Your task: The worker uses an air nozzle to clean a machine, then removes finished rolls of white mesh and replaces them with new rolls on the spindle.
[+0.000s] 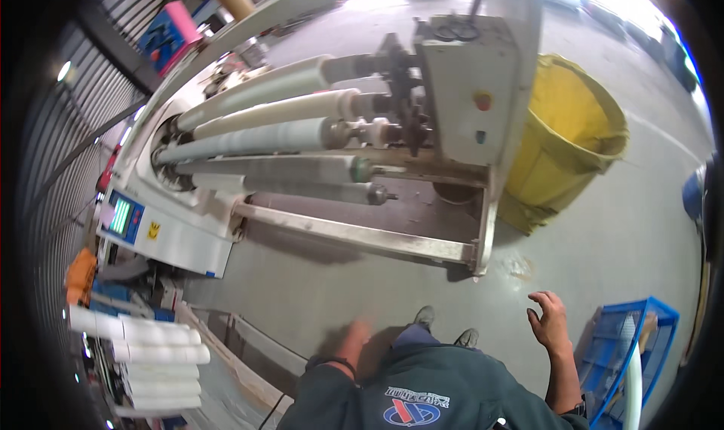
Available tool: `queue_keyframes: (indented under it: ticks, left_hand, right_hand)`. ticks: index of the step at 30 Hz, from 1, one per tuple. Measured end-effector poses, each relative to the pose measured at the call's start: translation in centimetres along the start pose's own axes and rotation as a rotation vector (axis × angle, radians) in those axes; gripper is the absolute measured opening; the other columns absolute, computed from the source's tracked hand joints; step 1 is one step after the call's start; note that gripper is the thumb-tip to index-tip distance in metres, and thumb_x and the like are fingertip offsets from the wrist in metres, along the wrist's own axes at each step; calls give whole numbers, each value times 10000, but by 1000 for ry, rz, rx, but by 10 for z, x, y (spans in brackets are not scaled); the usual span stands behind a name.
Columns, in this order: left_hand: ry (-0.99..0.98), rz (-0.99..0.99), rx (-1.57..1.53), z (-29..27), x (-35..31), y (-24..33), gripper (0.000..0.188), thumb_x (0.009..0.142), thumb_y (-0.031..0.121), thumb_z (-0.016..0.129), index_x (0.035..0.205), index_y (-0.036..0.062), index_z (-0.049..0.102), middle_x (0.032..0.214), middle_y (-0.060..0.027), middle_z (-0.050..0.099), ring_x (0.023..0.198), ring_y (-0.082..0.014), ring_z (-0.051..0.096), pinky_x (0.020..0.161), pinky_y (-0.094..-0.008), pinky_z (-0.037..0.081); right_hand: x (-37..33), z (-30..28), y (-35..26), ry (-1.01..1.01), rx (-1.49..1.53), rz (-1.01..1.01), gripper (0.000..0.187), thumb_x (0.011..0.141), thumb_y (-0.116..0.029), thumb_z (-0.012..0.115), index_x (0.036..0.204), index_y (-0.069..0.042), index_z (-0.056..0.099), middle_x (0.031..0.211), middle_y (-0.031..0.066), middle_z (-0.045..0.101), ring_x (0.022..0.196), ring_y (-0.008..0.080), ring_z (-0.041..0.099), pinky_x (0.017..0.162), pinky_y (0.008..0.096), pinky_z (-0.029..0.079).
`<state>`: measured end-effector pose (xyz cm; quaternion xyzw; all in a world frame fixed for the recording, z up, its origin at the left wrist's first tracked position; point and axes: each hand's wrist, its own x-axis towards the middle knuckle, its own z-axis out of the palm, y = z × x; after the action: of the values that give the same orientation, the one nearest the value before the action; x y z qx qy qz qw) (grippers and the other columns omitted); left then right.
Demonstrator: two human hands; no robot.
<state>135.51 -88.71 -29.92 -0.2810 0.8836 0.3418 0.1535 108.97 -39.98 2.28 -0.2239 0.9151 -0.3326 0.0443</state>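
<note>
My right hand (550, 318) is held out over the floor beside a blue rack, its thumb apart from loosely bent fingers and nothing in it. My left hand (359, 330) hangs low in front of me. Motion smears its fingers, so their pose is unclear. Neither hand touches anything that I can see. Ahead stands a white winding machine (471, 90) with several long rollers. White material is wound on some of them, such as the white roll (256, 139) in the middle; a grey roller (294, 168) sits below it.
A large yellow fabric bin (577, 121) stands right of the machine. A control panel (123, 217) glows at its left end. Several white rolls (162, 353) are stacked at lower left. At lower right is a blue metal rack (622, 347). A low frame bar (362, 232) runs across the machine's front.
</note>
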Motion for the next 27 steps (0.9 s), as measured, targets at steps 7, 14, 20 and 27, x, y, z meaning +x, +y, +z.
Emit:
queue_keyframes:
  ticks: [7, 14, 20, 27]
  left_hand:
    - [157, -598, -1015, -50, -27, 52, 429, 866, 289, 675, 1189, 23, 578, 912, -66, 628, 681, -169, 628, 539, -289, 509]
    - [236, -485, -1133, -114, -5, -63, 529, 880, 233, 675, 1330, 36, 478, 1042, -99, 628, 763, -168, 626, 680, -310, 536]
    - [569, -473, -1241, -245, 39, -140, 598, 853, 304, 700, 1325, 3, 491, 1116, -129, 626, 791, -185, 642, 694, -305, 539]
    - [924, -410, -1548, -371, 77, -224, 658, 865, 364, 687, 1356, -12, 460, 1219, -145, 587, 931, -214, 638, 812, -354, 527]
  right_hand:
    - [57, 83, -92, -209, 23, -151, 320, 743, -75, 726, 1046, -85, 625, 1059, 109, 629, 1012, 326, 588, 882, 414, 474]
    - [141, 211, -247, -357, -24, -405, 486, 691, -14, 710, 1159, -50, 586, 1106, 172, 612, 1059, 388, 566, 925, 437, 459]
    - [201, 302, -335, -433, 36, -490, 905, 638, 110, 652, 1466, -56, 325, 1378, 221, 483, 1276, 380, 464, 1080, 409, 368]
    - [303, 407, -433, -596, -38, -609, 915, 655, 72, 697, 1471, -48, 301, 1429, 229, 418, 1325, 406, 394, 1115, 427, 332]
